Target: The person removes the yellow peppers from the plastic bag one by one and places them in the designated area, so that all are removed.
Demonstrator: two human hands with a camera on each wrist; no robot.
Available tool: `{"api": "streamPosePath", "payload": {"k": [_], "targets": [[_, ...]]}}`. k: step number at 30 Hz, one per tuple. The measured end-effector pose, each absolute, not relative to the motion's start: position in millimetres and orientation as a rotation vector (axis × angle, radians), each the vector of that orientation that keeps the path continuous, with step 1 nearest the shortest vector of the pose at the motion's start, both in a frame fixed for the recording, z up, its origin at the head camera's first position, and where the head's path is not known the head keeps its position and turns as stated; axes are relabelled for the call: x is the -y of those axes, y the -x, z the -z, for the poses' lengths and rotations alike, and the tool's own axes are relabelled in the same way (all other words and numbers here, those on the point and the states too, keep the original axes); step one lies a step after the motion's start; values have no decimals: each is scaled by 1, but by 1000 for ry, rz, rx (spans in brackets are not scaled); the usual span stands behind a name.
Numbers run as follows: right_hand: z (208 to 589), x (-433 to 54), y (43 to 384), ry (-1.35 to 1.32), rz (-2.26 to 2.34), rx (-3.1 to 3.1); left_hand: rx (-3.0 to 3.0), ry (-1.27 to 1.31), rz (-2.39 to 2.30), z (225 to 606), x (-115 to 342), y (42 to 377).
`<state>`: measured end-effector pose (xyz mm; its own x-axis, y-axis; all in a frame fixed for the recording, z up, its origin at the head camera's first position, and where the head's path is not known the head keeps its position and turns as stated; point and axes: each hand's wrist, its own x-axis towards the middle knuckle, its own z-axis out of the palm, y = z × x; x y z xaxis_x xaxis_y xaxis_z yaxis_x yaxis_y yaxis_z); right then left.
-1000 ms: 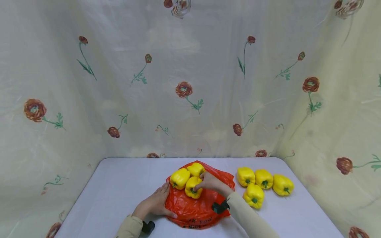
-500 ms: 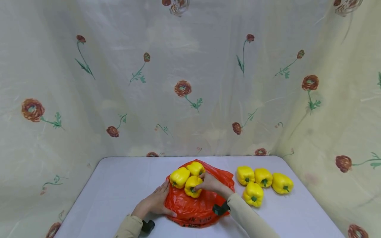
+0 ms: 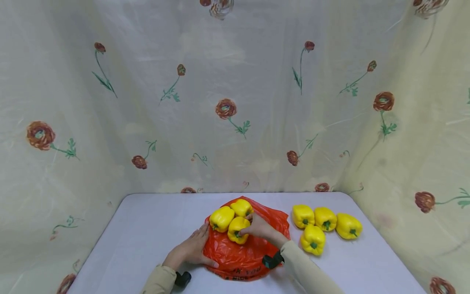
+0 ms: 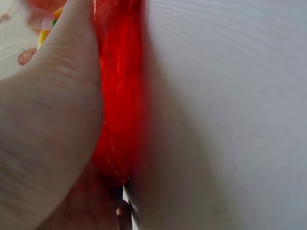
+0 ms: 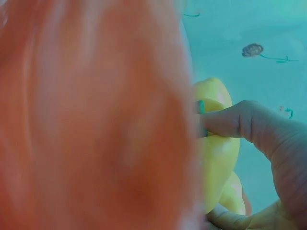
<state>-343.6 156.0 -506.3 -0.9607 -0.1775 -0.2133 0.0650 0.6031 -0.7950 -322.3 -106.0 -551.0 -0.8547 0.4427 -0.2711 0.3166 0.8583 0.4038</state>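
Note:
A red plastic bag with dark lettering lies on the table, and three yellow bell peppers are on its far part. My right hand holds the nearest bell pepper, its thumb against the green stem and its fingers around the far right side. Left of that is a second pepper, and behind it a third pepper. My left hand rests along the bag's left edge, fingers extended and thumb over the near part. In the right wrist view, blurred red plastic hides part of the held pepper.
Several more yellow bell peppers stand in a group on the right of the white table, one pepper nearer than the others. A flower-patterned curtain encloses the back and sides of the table.

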Motion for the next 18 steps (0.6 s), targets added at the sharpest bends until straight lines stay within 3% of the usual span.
{"api": "streamPosePath", "payload": {"k": [18], "targets": [[510, -155, 342, 83, 1315, -2577, -2673, -567, -504, 549, 106, 322]]}}
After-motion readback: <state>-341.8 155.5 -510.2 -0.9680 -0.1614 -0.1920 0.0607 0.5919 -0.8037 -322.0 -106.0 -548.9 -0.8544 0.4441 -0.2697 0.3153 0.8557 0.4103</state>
